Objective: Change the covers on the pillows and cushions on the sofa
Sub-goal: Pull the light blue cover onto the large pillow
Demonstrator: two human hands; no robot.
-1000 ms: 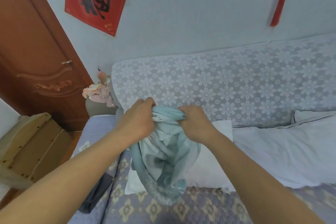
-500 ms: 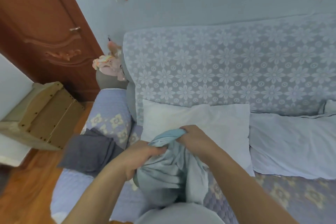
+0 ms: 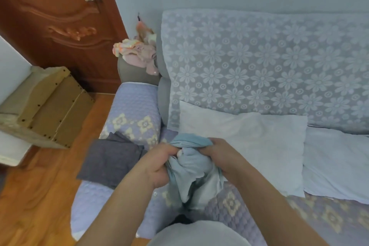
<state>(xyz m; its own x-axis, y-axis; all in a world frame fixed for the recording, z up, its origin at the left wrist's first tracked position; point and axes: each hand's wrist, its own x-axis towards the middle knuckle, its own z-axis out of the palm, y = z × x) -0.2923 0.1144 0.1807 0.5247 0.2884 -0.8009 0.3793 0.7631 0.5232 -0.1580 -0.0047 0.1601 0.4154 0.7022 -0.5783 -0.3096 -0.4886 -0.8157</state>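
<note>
Pale blue cotton pillowcase [image 3: 189, 173] is bunched up between both hands just above the sofa's front edge, at roughly 6 o'clock from the white pillow [image 3: 239, 136]; gathered top edge runs about 9-to-3 between the two fists; rest of the fabric hangs down toward 6 o'clock, so long axis is near vertical in view; which end is the opening, cannot tell, too crumpled.

Around it: bare white pillow lies lengthwise 9-to-3 against the backrest, directly behind the hands; second pale pillow [image 3: 335, 164] touches it at 3 o'clock; white floral lace throw [image 3: 259, 62] covers the backrest at 12; quilted lilac sofa cover [image 3: 135, 106] with yellow flower pattern over armrest and seat; folded dark grey cloth [image 3: 111, 160] lies on the armrest at 9 o'clock, just beside the left hand; pink and cream clothes pile [image 3: 137, 52] at the back corner of the armrest at 11; wooden crate [image 3: 48, 106] on the wood floor [image 3: 40, 195] at 9-10; brown panelled door [image 3: 56, 16] behind it.

Grip: left hand [image 3: 157, 164] is fisted on the pillowcase's left side, fingers curled into the fabric; right hand [image 3: 221, 156] is fisted on the right side, thumb and fingers clamped over the gathered edge; hands sit close together, cloth bulging between them.
</note>
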